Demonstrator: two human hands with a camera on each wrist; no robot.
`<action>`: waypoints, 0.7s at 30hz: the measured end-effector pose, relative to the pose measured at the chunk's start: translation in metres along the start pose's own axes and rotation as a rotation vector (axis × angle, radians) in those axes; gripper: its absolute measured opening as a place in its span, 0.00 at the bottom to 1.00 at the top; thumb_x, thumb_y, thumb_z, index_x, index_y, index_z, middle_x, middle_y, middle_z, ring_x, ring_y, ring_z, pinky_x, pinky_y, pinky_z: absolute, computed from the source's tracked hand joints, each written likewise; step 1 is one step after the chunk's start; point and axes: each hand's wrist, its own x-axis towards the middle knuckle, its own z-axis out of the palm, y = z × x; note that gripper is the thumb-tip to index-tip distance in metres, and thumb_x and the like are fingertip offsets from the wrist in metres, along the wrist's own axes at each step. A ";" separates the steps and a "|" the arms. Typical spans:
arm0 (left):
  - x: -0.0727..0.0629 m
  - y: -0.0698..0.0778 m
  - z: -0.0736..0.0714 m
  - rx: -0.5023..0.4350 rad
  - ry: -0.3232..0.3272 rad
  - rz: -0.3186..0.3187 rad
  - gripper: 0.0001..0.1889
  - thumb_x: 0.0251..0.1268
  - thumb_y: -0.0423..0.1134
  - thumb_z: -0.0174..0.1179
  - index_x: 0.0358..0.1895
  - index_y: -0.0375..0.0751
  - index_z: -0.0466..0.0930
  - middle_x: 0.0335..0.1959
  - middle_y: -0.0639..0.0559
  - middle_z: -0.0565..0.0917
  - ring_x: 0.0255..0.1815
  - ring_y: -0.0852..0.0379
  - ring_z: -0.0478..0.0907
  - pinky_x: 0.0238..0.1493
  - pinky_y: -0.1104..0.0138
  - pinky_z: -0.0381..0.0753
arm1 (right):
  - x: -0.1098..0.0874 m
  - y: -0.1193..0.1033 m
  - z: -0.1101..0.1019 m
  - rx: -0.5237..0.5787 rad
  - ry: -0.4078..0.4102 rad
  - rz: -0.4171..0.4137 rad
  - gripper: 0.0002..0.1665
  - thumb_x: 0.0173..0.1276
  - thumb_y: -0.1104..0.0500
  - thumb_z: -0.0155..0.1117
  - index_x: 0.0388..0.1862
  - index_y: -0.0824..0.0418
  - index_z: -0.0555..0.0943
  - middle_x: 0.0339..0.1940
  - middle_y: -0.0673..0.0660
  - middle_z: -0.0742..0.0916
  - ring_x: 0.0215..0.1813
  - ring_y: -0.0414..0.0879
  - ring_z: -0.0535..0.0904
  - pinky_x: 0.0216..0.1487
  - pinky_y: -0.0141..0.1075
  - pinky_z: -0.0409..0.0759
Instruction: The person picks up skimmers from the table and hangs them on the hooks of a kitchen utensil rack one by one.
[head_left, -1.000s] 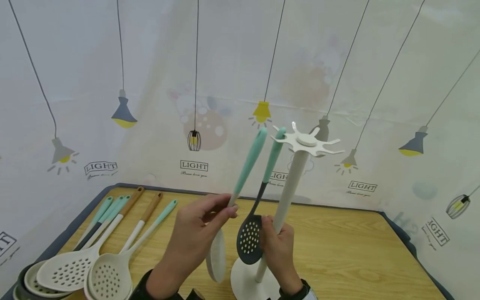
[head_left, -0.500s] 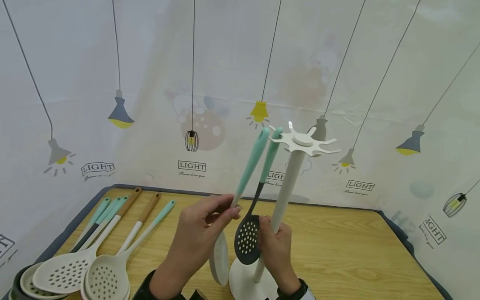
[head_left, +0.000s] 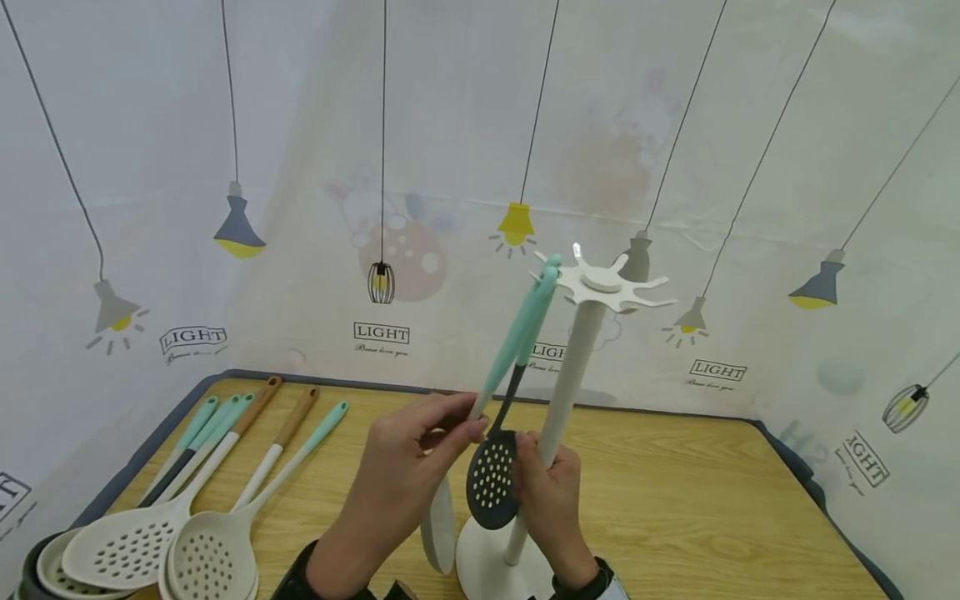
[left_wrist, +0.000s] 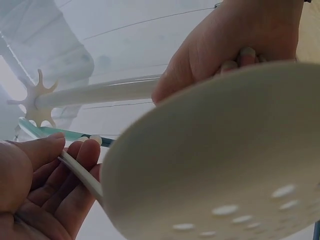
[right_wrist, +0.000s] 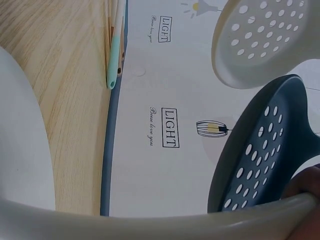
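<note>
At the near left of the tabletop (head_left: 712, 500), we see kitchen utensils (head_left: 212, 560) stacked. To their right, our left hand (head_left: 411, 467) pinches a white slotted spoon (head_left: 437, 529) by its shaft, its mint handle up beside the pronged top of the white stand (head_left: 573, 375), where a dark slotted spoon (head_left: 492, 482) hangs; our right hand (head_left: 553, 496) grips the stand's pole, before the far lamp-printed backdrop (head_left: 457, 100).

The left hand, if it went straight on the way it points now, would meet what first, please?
Probably the dark slotted spoon, around its neck, though its depth from the left hand is unclear.
</note>
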 end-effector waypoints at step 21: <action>-0.004 -0.007 0.010 -0.003 -0.014 0.039 0.12 0.67 0.36 0.67 0.51 0.39 0.86 0.42 0.52 0.90 0.39 0.64 0.87 0.44 0.71 0.87 | 0.000 -0.001 0.000 0.028 0.007 0.018 0.22 0.78 0.66 0.53 0.21 0.73 0.68 0.11 0.45 0.68 0.14 0.31 0.63 0.12 0.27 0.64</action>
